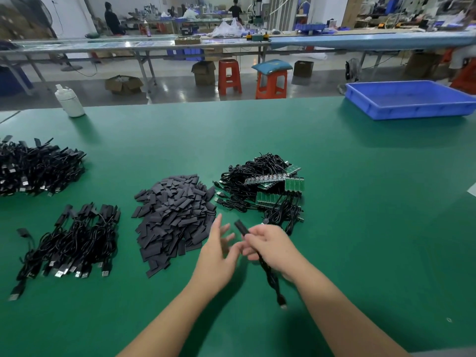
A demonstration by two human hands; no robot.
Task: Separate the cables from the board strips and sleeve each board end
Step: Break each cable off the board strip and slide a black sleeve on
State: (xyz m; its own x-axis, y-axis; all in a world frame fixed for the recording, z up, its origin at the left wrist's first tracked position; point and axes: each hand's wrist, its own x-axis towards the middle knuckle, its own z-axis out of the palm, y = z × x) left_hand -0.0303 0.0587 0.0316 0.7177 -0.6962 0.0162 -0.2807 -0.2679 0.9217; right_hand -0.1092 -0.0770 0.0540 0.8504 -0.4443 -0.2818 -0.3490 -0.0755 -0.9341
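My right hand (270, 247) grips a black cable (270, 275) whose sleeved board end (240, 226) sticks up past my fingers; its USB plug hangs down toward me. My left hand (219, 249) is just left of it, fingers spread and blurred, holding nothing. A heap of flat black sleeves (175, 215) lies to the left of my hands. Behind my right hand sits a tangle of cables still joined to green board strips (268, 188). Sleeved cables lie in a bundle (74, 240) at the near left, with a larger pile (36, 167) behind it.
The work surface is a green mat (360, 215). A blue plastic tray (409, 99) stands at the far right, a white bottle (69, 100) at the far left edge. Beyond the table are orange stools, benches and seated people.
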